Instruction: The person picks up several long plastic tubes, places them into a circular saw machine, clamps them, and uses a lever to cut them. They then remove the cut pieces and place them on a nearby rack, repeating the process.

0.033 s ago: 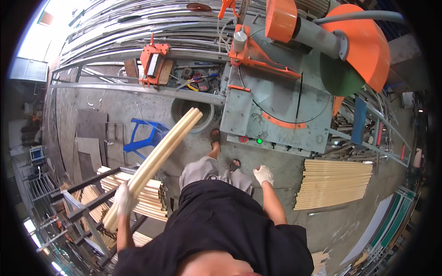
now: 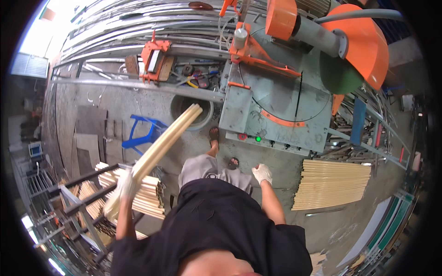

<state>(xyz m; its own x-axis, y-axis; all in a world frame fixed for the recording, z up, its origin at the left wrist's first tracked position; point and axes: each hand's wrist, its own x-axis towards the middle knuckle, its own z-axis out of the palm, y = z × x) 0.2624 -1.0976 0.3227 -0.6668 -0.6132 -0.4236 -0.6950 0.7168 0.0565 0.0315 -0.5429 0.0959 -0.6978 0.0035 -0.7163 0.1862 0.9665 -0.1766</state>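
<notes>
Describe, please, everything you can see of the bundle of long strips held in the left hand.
The bundle of strips is a few long, pale cream, wood-like slats lying together. The gloved left hand grips it near the lower end, and it slants up and to the right, its squared tips ending in front of a round bucket, above a rack's stacked slats.

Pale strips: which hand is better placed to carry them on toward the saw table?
Left. The left hand already grips the bundle of pale strips, which angles up toward the saw table. The right hand hangs free at the side, holding nothing.
</notes>
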